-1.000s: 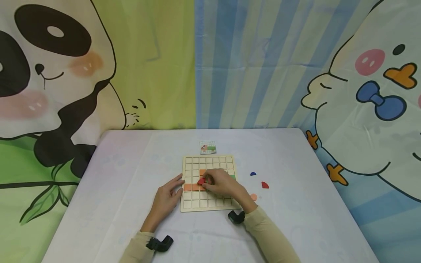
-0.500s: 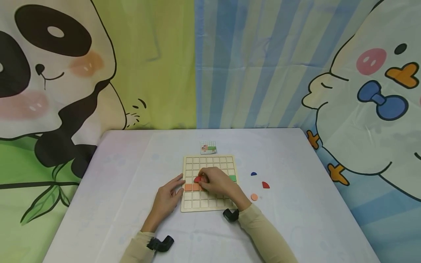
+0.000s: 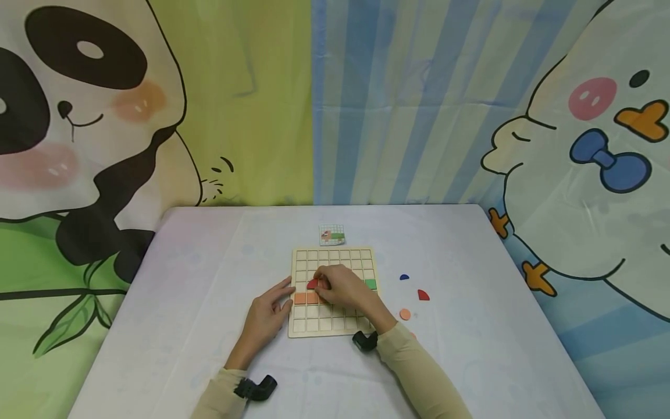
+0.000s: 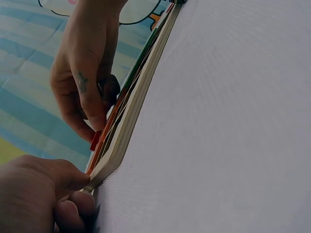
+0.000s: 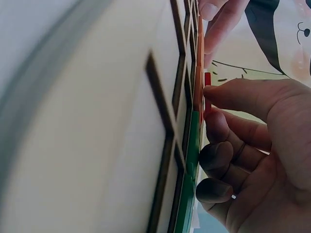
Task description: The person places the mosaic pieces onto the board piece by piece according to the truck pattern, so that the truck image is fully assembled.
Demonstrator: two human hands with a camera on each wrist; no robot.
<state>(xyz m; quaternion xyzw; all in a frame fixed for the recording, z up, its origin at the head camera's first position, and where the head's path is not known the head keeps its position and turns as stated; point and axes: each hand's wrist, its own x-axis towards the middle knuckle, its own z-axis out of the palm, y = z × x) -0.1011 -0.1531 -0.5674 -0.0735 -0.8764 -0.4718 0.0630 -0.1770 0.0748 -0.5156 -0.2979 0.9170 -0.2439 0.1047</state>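
Observation:
A pale wooden grid board point(image 3: 333, 326) lies on the table. My right hand point(image 3: 342, 286) is over its middle, pinching a flat red piece with a rounded edge point(image 3: 312, 284) between thumb and finger. In the right wrist view that red piece point(image 5: 208, 92) stands edge-on at the fingertips, close above the board. Orange pieces point(image 3: 306, 298) fill cells in a row below, and a green piece point(image 3: 370, 284) shows at the right; my right hand hides cells between. My left hand point(image 3: 266, 314) touches the board's left edge with relaxed fingers.
A small picture card with a grid point(image 3: 332, 235) lies behind the board. To the right are a blue half-disc point(image 3: 405, 277), a red quarter-disc point(image 3: 423, 295) and an orange disc point(image 3: 405, 314). Another orange piece peeks out by the right sleeve. Patterned curtains stand behind the table.
My right hand has shifted slightly left with the red piece, uncovering the green piece and the orange disc. My left hand has stayed at the board's edge.

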